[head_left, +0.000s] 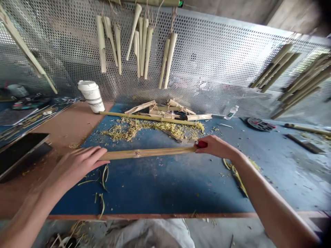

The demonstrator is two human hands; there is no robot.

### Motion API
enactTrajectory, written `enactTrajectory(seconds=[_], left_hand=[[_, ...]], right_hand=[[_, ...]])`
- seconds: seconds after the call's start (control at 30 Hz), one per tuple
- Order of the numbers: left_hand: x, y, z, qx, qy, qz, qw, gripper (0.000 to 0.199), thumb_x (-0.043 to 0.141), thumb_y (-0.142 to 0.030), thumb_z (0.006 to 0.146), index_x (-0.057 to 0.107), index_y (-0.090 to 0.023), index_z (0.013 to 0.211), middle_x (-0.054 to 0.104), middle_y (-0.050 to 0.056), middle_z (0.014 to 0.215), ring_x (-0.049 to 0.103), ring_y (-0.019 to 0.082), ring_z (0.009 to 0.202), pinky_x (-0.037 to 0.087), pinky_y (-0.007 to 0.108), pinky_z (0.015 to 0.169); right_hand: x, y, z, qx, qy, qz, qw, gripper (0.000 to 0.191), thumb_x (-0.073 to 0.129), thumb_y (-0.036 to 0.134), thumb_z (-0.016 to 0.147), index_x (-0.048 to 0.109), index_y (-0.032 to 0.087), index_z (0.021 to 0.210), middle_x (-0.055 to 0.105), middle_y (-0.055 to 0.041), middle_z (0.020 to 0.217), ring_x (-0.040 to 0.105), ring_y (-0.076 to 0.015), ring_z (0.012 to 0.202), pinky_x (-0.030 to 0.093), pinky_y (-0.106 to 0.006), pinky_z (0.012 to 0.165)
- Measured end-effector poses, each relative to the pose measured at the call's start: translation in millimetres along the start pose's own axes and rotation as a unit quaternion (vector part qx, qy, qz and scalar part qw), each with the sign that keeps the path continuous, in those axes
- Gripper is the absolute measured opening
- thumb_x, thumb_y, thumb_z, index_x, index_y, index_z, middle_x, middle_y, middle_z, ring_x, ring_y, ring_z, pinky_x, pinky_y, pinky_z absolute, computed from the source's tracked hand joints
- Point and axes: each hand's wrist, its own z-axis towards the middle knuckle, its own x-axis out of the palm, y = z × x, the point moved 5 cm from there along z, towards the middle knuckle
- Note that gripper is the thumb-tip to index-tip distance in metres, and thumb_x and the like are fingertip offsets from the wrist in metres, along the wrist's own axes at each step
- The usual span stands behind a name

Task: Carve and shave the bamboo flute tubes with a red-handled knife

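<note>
A long split bamboo strip (pixel 144 153) lies across the blue work mat (pixel 144 193), held level above it. My left hand (pixel 82 163) wraps its left end, with the fingers over the top. My right hand (pixel 214 146) grips a small red-handled tool (pixel 201 144) against the strip's right end. The tool's blade, if it has one, is hidden by the hand and the strip. A pile of yellow-green bamboo shavings (pixel 147 129) lies just beyond the strip.
Bamboo pieces (pixel 165 112) and a long rod (pixel 147 118) lie at the mat's back. A paper cup (pixel 91 97) stands at back left. A perforated metal panel (pixel 214 58) with hanging bamboo pieces (pixel 139 41) rises behind. A dark tablet (pixel 20 155) lies left.
</note>
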Motion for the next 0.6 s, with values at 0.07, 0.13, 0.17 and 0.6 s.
enactTrajectory(seconds=[0.07,0.13,0.17,0.6], left_hand=[[12.6,-1.7,-1.1,0.001,0.014,-0.022,1.000,0.029,0.055,-0.051,0.122,0.065,-0.030,0.104,0.078,-0.005,0.082,0.077,0.020,0.068,0.042,0.030,0.053],[22.4,-4.6,2.4,-0.003,0.025,-0.046,0.999,0.029,0.057,-0.050,0.121,0.065,-0.030,0.101,0.073,-0.005,0.076,0.075,0.021,0.064,0.040,0.030,0.051],[26.8,-5.9,4.2,-0.004,0.031,-0.058,0.998,0.027,0.057,-0.048,0.121,0.068,-0.030,0.103,0.075,-0.003,0.080,0.077,0.022,0.067,0.042,0.031,0.052],[43.6,16.9,-26.3,-0.124,0.103,-0.127,0.979,0.047,0.052,-0.061,0.120,0.078,-0.028,0.141,0.084,0.011,0.132,0.082,0.031,0.115,0.065,0.037,0.092]], right_hand=[[3.6,15.1,5.1,0.007,-0.038,-0.001,0.999,0.036,0.077,0.042,0.112,0.066,0.022,0.083,0.065,0.0034,0.074,0.055,-0.0138,0.066,0.046,-0.030,0.067],[10.4,37.8,7.1,0.006,-0.082,0.006,0.997,0.032,0.073,0.037,0.110,0.063,0.023,0.083,0.067,-0.0003,0.076,0.056,-0.0159,0.069,0.041,-0.033,0.068],[16.4,51.0,7.3,-0.004,-0.093,0.011,0.996,0.031,0.073,0.038,0.109,0.064,0.023,0.085,0.069,-0.0017,0.081,0.058,-0.0167,0.072,0.041,-0.033,0.070],[63.2,79.2,1.8,-0.094,-0.125,0.067,0.985,0.016,0.069,0.039,0.110,0.077,0.027,0.104,0.079,-0.0076,0.110,0.078,-0.0271,0.092,0.062,-0.040,0.083]])
